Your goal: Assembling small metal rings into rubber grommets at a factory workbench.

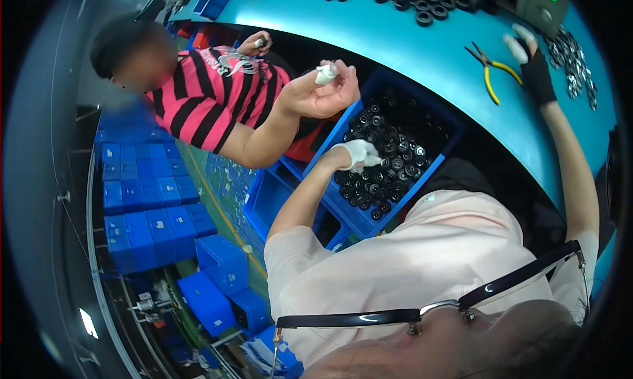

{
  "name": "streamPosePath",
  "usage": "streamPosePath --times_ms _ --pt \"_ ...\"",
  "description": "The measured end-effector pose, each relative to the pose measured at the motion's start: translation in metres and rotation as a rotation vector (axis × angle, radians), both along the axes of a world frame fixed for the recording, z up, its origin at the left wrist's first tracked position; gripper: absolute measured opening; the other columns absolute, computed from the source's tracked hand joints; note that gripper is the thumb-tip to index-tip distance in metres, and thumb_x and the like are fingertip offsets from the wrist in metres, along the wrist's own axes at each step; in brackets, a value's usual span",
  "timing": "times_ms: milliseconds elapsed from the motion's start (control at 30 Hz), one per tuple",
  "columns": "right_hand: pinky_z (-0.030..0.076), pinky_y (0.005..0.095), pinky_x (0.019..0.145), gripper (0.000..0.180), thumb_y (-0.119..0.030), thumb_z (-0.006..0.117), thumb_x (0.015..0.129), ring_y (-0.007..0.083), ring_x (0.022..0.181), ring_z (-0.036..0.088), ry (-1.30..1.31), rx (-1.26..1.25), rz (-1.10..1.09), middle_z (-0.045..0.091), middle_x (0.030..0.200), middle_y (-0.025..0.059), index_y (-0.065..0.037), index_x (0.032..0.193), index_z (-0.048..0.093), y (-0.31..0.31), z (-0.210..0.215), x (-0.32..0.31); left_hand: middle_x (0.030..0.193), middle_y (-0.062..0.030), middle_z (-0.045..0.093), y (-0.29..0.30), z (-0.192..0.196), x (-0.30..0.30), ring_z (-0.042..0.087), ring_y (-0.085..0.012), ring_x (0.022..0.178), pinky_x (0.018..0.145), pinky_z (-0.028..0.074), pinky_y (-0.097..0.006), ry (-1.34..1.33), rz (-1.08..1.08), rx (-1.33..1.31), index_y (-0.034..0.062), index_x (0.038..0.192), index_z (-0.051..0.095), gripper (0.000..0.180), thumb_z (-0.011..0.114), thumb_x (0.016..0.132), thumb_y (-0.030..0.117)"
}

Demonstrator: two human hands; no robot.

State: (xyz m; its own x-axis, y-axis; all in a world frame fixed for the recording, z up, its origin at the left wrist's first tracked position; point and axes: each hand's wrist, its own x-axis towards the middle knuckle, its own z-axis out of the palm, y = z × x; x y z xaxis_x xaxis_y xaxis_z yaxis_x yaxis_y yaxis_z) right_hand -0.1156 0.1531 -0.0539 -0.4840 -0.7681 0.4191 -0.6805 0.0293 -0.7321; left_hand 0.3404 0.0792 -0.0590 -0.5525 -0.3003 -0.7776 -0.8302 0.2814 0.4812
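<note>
Black wheel-like parts (395,163), blue bin (359,222), toward left edge: likely light, rigid, slick; pinch rims. My left hand (361,155) half-curls over them; can't tell its hold.

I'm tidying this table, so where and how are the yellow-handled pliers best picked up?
Probably by both yellow handles, from above and the picture's lower right, with the nearby right hand. The pliers lie on the table, nose toward the upper left, handles splayed the other way, so a palm could close around both.
</note>
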Motion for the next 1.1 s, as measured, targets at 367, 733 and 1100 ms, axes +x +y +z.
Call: streamPosePath --times_ms 367,733,1100 --pt "0.019 0.047 0.106 0.055 -0.027 0.063 0.077 0.0342 0.116 0.042 0.312 0.289 0.241 0.049 0.121 0.0183 -0.007 0.125 0.047 0.045 0.044 0.083 0.082 -0.0104 0.061 -0.031 0.095 -0.175 0.062 -0.0161 0.058 0.052 0.05 -0.024 0.805 0.204 0.152 0.0002 0.11 0.057 0.026 0.052 0.092 0.019" --pt "0.028 0.0446 0.102 0.043 -0.035 0.061 0.079 0.0278 0.106 0.05 0.422 0.129 0.183 0.057 0.107 0.0112 -0.007 0.111 0.055 0.04 0.035 0.086 0.094 -0.0191 0.064 -0.153 0.083 -0.386 0.062 -0.0314 0.09 0.079 0.048 -0.034 1.182 -0.079 -0.917 0.0014 0.1 0.063 0.025 0.053 0.084 0.017" --pt "0.027 0.0453 0.102 0.039 -0.035 0.059 0.082 0.0298 0.102 0.053 0.227 0.108 0.216 0.058 0.102 0.0159 -0.005 0.105 0.059 0.038 0.035 0.075 0.106 -0.0151 0.063 -0.203 0.081 -0.473 0.058 -0.0318 0.1 0.084 0.047 -0.038 0.619 -0.254 -1.255 0.0114 0.11 0.061 0.032 0.056 0.083 0.028"
